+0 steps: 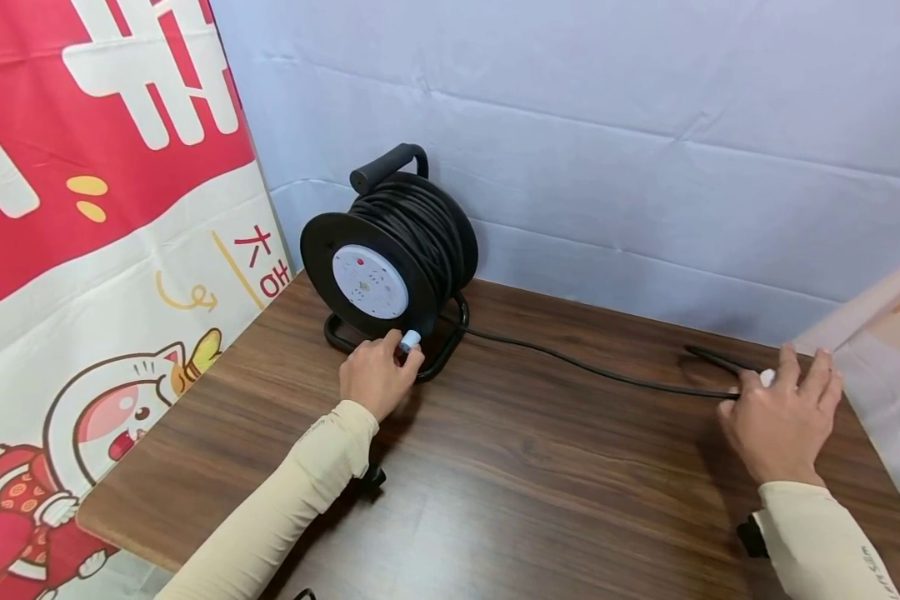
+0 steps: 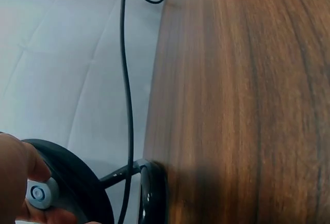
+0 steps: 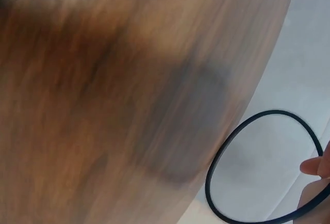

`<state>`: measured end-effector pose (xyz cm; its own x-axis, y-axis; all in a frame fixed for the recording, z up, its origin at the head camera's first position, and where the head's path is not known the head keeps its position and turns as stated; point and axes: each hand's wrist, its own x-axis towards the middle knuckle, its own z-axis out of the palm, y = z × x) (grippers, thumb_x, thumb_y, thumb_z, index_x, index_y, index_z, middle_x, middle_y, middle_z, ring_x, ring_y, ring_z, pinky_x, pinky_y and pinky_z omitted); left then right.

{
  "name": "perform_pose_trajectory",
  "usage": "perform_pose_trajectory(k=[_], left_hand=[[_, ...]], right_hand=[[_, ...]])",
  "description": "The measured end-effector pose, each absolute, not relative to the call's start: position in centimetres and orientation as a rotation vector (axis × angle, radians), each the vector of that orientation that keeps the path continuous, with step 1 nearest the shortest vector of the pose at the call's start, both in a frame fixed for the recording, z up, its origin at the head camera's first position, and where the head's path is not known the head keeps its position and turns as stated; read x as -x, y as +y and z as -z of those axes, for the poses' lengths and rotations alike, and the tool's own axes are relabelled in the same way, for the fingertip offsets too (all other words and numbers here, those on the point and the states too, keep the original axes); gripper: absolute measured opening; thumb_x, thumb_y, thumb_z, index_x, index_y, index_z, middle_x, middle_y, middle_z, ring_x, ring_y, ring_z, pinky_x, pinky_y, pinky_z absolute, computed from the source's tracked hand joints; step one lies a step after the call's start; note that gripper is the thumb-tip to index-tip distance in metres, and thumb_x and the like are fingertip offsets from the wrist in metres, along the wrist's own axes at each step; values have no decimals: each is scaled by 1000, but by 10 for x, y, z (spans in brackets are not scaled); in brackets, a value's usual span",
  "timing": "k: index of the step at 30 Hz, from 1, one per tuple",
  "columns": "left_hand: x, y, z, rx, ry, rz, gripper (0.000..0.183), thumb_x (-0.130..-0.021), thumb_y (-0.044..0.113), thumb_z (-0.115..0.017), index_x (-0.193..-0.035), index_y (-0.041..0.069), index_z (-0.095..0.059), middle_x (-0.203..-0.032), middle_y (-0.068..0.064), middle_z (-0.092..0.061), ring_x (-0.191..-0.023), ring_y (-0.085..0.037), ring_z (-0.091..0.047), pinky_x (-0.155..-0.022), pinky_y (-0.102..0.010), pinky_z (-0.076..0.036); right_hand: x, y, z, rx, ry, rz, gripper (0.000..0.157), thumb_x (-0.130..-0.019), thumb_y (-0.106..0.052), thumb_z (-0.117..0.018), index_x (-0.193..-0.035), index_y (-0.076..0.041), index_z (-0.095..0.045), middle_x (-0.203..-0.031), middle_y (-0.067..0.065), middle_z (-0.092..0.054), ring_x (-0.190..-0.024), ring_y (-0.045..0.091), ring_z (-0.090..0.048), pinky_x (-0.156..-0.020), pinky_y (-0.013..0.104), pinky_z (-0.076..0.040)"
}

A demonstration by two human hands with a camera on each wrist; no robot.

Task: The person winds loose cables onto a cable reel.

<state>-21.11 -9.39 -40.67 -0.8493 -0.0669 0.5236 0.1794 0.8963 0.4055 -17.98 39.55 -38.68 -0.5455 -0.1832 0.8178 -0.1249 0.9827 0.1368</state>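
Note:
A black cable reel (image 1: pixel 390 258) stands on its tubular frame, with black cable wound on its drum and a pale socket panel (image 1: pixel 370 282) facing out. My left hand (image 1: pixel 378 375) pinches the light grey crank knob (image 1: pixel 410 340) low on the reel's near face; the left wrist view shows finger and thumb around the same knob (image 2: pixel 41 193). From the reel a black cable (image 1: pixel 592 367) runs right to my right hand (image 1: pixel 783 417), which holds it near its end. A small white piece (image 1: pixel 768 377) shows by the right thumb. Beyond the fingers, the cable bends into a loop (image 3: pixel 209 182).
The brown wooden table (image 1: pixel 555 467) meets a pale cloth wall (image 1: pixel 645 150) behind the reel. A printed red and white cloth (image 1: pixel 120 250) hangs at the left. Part of a thin black cord (image 1: pixel 305 594) shows at the bottom edge.

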Motion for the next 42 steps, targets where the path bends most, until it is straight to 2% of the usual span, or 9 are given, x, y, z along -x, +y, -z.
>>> perform_pose_trajectory(k=[2, 8, 17, 21, 24, 29, 37, 42], left_hand=[[211, -94, 408, 74, -2524, 612, 26, -82, 41, -52, -68, 19, -49, -53, 6, -44, -52, -19, -47, -40, -34, -32], [213, -97, 409, 59, -2555, 630, 29, -83, 42, -51, -65, 20, -43, -50, 4, -42, -48, -18, -43, -39, -33, -29], [219, -103, 411, 33, -2643, 593, 28, -84, 47, -47, -75, 20, -54, -58, 3, -55, -54, -23, -52, -41, -36, -35], [220, -107, 415, 18, -2669, 587, 30, -84, 47, -47, -85, 19, -59, -63, 1, -59, -57, -24, -54, -43, -38, -37], [221, -110, 416, 9, -2673, 578, 30, -83, 47, -48, -87, 19, -60, -65, -1, -61, -58, -26, -55, -45, -40, -39], [222, -113, 413, -6, -2694, 571, 32, -83, 47, -49, -90, 19, -61, -69, -3, -63, -60, -28, -56, -46, -42, -40], [226, -115, 410, -18, -2768, 553, 36, -82, 50, -47, -95, 19, -62, -76, -3, -65, -67, -28, -57, -48, -44, -41], [228, -124, 413, -37, -2791, 537, 40, -83, 51, -47, -102, 20, -63, -82, -5, -67, -70, -28, -57, -52, -46, -43]], right_hand=[[178, 401, 387, -210, -2204, 55, 47, -73, -24, -30, -79, 13, -59, -128, 35, -40, -130, 50, -16, -99, 63, -14], [173, 411, 389, -225, -2362, -59, 33, -69, -14, -41, -83, 9, -60, -133, 31, -36, -134, 45, -8, -103, 61, -9], [173, 416, 388, -172, -2301, 15, 43, -70, -23, -33, -75, 11, -60, -135, 26, -39, -135, 43, -12, -102, 59, -12], [175, 416, 386, -130, -2152, 74, 47, -71, -23, -29, -68, 16, -54, -128, 30, -44, -129, 47, -22, -97, 61, -17], [175, 417, 384, -104, -2078, 81, 46, -72, -23, -33, -65, 19, -51, -124, 32, -47, -127, 48, -25, -98, 60, -16], [173, 418, 383, -60, -2089, 99, 45, -73, -23, -35, -65, 18, -50, -124, 31, -46, -129, 47, -23, -100, 61, -14], [166, 418, 384, 76, -2106, 119, 35, -73, -17, -41, -73, 17, -50, -130, 29, -41, -133, 44, -16, -103, 60, -9], [165, 420, 384, 104, -2142, 148, 32, -69, -13, -56, -78, 17, -52, -128, 31, -39, -134, 45, -14, -103, 60, -10]])
